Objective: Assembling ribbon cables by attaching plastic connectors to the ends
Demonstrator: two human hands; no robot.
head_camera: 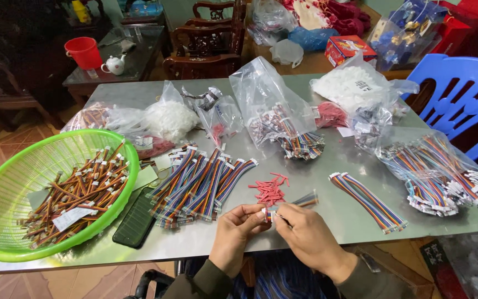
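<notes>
The rainbow ribbon cable [297,202] is sitting at the table's [327,218] near edge; your left hand [239,224] is pinching its white connector end, your right hand [305,235] gripping just beside. Tugging unevenly could be loosening a wire.

Both hands' [275,230] fingertips meet, pinched, wrists apart.

The grey metal desk [338,213] carries a green basket [6,182] at left, a cable pile [200,185] mid-frame, bagged cables [438,171] at right, and a phone [136,218].
</notes>
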